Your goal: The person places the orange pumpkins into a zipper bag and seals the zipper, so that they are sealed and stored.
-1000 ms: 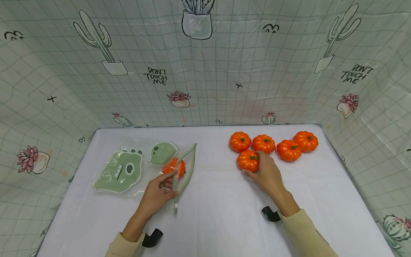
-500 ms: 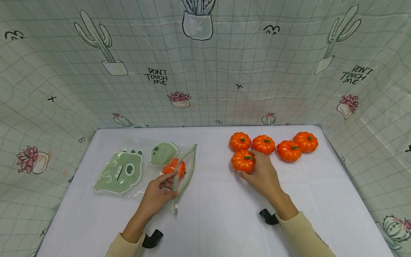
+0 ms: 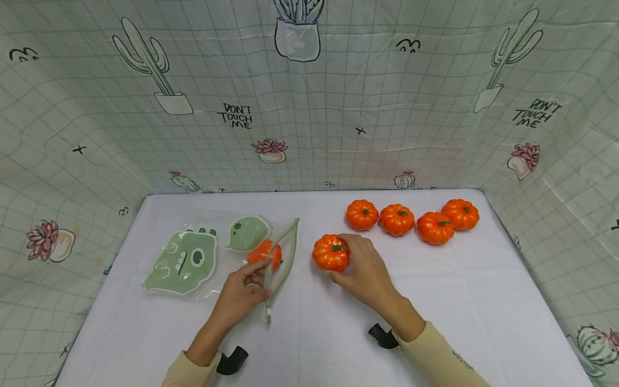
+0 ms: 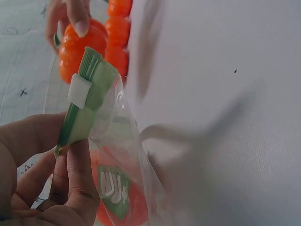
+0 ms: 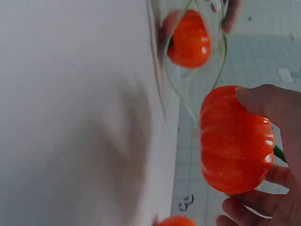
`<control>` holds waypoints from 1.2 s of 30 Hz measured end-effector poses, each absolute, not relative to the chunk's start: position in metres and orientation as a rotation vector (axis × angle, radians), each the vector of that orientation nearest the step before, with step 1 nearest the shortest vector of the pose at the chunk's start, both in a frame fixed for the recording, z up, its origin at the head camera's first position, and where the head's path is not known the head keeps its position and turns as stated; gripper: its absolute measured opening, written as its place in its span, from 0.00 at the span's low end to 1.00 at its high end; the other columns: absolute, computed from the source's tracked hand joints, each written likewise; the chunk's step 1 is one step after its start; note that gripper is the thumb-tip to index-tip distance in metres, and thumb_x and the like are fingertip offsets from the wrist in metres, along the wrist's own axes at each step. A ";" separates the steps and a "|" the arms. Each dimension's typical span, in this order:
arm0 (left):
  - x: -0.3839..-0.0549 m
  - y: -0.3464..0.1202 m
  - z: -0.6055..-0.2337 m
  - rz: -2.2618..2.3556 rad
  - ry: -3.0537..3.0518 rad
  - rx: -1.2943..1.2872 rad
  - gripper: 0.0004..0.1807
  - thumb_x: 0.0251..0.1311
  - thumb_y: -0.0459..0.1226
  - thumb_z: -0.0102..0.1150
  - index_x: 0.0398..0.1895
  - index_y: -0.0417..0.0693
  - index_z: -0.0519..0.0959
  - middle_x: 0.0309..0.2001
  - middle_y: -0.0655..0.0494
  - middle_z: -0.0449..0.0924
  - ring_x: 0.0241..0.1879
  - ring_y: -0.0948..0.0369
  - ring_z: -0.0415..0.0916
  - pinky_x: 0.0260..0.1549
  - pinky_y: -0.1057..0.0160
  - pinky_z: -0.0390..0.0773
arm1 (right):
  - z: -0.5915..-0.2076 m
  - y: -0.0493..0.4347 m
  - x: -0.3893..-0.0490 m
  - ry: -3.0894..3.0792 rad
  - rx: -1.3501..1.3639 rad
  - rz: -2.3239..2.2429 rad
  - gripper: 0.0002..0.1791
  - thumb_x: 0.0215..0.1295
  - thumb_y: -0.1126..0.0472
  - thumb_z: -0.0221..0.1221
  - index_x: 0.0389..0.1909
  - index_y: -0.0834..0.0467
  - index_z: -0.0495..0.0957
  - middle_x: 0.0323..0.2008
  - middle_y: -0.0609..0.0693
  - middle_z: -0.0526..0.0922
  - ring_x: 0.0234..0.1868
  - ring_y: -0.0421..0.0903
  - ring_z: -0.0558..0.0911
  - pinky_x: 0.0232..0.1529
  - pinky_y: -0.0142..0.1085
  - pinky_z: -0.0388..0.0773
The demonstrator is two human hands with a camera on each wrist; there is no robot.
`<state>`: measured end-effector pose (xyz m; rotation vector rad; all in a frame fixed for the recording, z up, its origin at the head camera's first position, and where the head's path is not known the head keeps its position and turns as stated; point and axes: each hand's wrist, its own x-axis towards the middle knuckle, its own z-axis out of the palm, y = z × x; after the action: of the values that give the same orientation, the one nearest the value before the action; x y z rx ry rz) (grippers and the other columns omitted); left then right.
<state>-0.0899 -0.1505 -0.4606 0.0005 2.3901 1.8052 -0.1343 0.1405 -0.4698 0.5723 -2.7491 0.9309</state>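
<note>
A clear zip bag (image 3: 181, 260) with a green monster-face print lies at the left of the table. My left hand (image 3: 244, 293) pinches the green zip edge of its mouth between thumb and fingers; a white slider (image 4: 79, 90) sits on that zip. The mouth gapes toward the right. One toy pumpkin (image 3: 261, 253) is inside, just behind the opening. My right hand (image 3: 369, 271) grips another orange pumpkin (image 3: 331, 252) with a green stem, holding it to the right of the bag mouth. In the right wrist view, thumb and fingers span this pumpkin (image 5: 237, 141).
Several more pumpkins (image 3: 397, 219) stand in a loose row at the back right of the white table (image 3: 329, 344). A patterned cloth with cactus drawings (image 3: 309, 107) hangs behind and at both sides. Black wrist mounts (image 3: 232, 360) show by the sleeves.
My right hand has carried its pumpkin leftward, away from the row and closer to the bag. The left hand keeps its pinch on the zip edge and has shifted slightly right.
</note>
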 end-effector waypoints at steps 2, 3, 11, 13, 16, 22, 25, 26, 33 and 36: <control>-0.090 -0.150 -0.460 1.808 2.389 0.003 0.34 0.53 0.19 0.69 0.67 0.33 0.78 0.49 0.42 0.78 0.40 0.58 0.77 0.34 0.70 0.80 | -0.470 0.131 -0.133 -2.758 0.598 0.938 0.45 0.49 0.57 0.83 0.67 0.64 0.72 0.61 0.58 0.79 0.63 0.58 0.77 0.65 0.54 0.77; -0.090 -0.149 -0.460 1.805 2.390 0.003 0.34 0.53 0.19 0.69 0.67 0.33 0.78 0.48 0.42 0.78 0.40 0.58 0.77 0.34 0.70 0.80 | -0.470 0.127 -0.132 -2.762 0.608 0.942 0.45 0.49 0.56 0.83 0.67 0.63 0.72 0.61 0.57 0.79 0.63 0.58 0.77 0.65 0.54 0.77; -0.089 -0.145 -0.463 1.799 2.394 0.023 0.33 0.53 0.17 0.68 0.67 0.32 0.78 0.48 0.42 0.78 0.40 0.58 0.76 0.34 0.71 0.82 | -0.475 0.101 -0.129 -2.786 0.703 0.965 0.44 0.49 0.55 0.83 0.66 0.62 0.74 0.60 0.57 0.80 0.63 0.58 0.77 0.65 0.53 0.77; -0.090 -0.145 -0.463 1.796 2.395 0.038 0.33 0.53 0.17 0.68 0.67 0.31 0.78 0.48 0.42 0.78 0.40 0.58 0.76 0.35 0.71 0.82 | -0.476 0.096 -0.128 -2.776 0.729 0.965 0.43 0.49 0.54 0.83 0.65 0.62 0.74 0.60 0.57 0.80 0.62 0.58 0.77 0.65 0.53 0.77; -0.090 -0.144 -0.463 1.798 2.389 0.057 0.33 0.53 0.17 0.68 0.67 0.31 0.78 0.47 0.42 0.78 0.40 0.58 0.76 0.35 0.71 0.82 | -0.477 0.090 -0.127 -2.759 0.761 0.956 0.43 0.50 0.53 0.82 0.64 0.62 0.75 0.59 0.57 0.81 0.61 0.57 0.78 0.64 0.53 0.78; -0.089 -0.141 -0.461 1.777 2.398 0.080 0.33 0.53 0.18 0.68 0.67 0.31 0.78 0.45 0.44 0.77 0.41 0.57 0.76 0.34 0.71 0.82 | -0.481 0.082 -0.126 -2.772 0.791 0.910 0.42 0.50 0.51 0.82 0.64 0.61 0.75 0.58 0.56 0.81 0.61 0.56 0.78 0.64 0.51 0.78; -0.089 -0.140 -0.460 1.769 2.394 0.118 0.33 0.54 0.18 0.68 0.67 0.30 0.77 0.45 0.45 0.77 0.41 0.57 0.76 0.35 0.71 0.82 | -0.483 0.080 -0.127 -2.781 0.798 0.900 0.42 0.50 0.50 0.82 0.64 0.60 0.76 0.58 0.57 0.81 0.60 0.56 0.78 0.65 0.51 0.77; -0.089 -0.140 -0.460 1.769 2.389 0.132 0.33 0.55 0.18 0.68 0.67 0.30 0.77 0.44 0.45 0.77 0.42 0.56 0.76 0.35 0.71 0.82 | -0.483 0.079 -0.127 -2.782 0.803 0.899 0.42 0.50 0.50 0.82 0.64 0.60 0.76 0.58 0.57 0.81 0.61 0.56 0.78 0.65 0.51 0.77; -0.089 -0.139 -0.455 1.742 2.368 0.257 0.32 0.58 0.20 0.68 0.68 0.26 0.74 0.44 0.43 0.79 0.43 0.54 0.77 0.38 0.70 0.84 | -0.484 0.073 -0.128 -2.772 0.821 0.884 0.43 0.52 0.48 0.82 0.66 0.59 0.76 0.58 0.56 0.81 0.61 0.56 0.78 0.62 0.51 0.79; -0.089 -0.137 -0.453 1.722 2.370 0.290 0.32 0.59 0.21 0.68 0.68 0.26 0.74 0.44 0.43 0.79 0.43 0.54 0.77 0.39 0.70 0.84 | -0.486 0.070 -0.129 -2.754 0.827 0.881 0.43 0.52 0.47 0.82 0.65 0.60 0.76 0.57 0.57 0.82 0.60 0.57 0.79 0.61 0.50 0.80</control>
<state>-0.0894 -0.1371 -0.4533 0.2904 2.3697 1.7223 -0.1288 0.0705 -0.4859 0.8272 -2.7536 0.8809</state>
